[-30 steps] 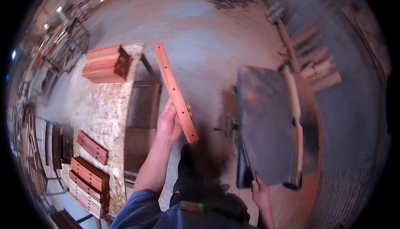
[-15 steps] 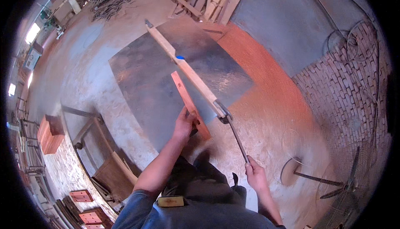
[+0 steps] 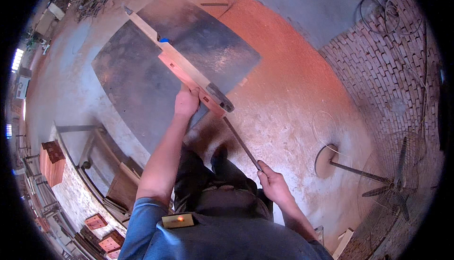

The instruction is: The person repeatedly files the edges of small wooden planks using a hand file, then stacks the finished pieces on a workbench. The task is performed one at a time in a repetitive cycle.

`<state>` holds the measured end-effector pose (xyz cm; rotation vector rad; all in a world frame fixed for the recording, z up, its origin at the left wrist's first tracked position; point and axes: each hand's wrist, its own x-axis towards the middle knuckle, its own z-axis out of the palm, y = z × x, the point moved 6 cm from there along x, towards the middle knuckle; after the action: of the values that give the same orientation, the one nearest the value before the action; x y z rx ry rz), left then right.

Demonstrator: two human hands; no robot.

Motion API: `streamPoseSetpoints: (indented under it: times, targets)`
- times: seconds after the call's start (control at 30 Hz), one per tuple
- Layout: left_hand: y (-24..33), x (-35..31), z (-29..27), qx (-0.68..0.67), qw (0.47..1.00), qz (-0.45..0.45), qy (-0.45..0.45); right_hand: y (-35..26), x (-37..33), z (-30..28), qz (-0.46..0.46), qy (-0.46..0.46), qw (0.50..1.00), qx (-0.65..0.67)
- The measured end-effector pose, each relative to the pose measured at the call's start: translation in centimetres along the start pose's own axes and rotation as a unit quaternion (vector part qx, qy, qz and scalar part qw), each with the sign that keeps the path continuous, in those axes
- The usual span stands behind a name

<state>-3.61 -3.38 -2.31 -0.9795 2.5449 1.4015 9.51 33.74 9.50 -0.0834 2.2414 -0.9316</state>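
My left hand is closed around the near part of a reddish wooden strip with small mortise holes cut in it. The strip lies along the side of a long pale wooden bar, seemingly touching it. Dark metal fittings cap the bar's near end, and a blue piece shows by a notch further up. My right hand grips the lower end of a thin dark metal rod, which runs up toward the bar's near end. The joint between them is partly hidden.
Beneath the bar spreads a large dark panel. Orange dust covers the floor to its right. A standing fan is at the lower right, before a brick stack. Reddish wooden blocks rest on a bench at left.
The reddish strip in my left hand has come up against the pale bar, where there was a gap before. Both hands appear further left; the whole view has also shifted.
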Motion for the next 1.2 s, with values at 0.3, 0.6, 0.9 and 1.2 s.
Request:
streamPoseSetpoints:
  times: [0.3, 0.6, 0.9, 1.2]
  targets:
    - [1.4, -0.6, 0.0, 0.023, 0.999, -0.01, 0.041, -1.6, 2.2, -0.1, -0.019, 0.007, 0.997, -0.074]
    - [1.8, 1.9, -2.4, 0.013, 0.999, -0.004, 0.032, -4.8, 4.4, 0.7, -0.021, 0.007, 0.99, -0.139]
    - [1.1, 5.5, -5.2, 0.066, 0.995, 0.006, 0.073, -8.8, 7.0, 1.7, -0.037, 0.004, 0.991, -0.131]
    - [1.7, 10.1, -9.4, 0.012, 0.998, -0.018, 0.05, -13.0, 11.3, 3.6, -0.043, 0.001, 0.989, -0.144]
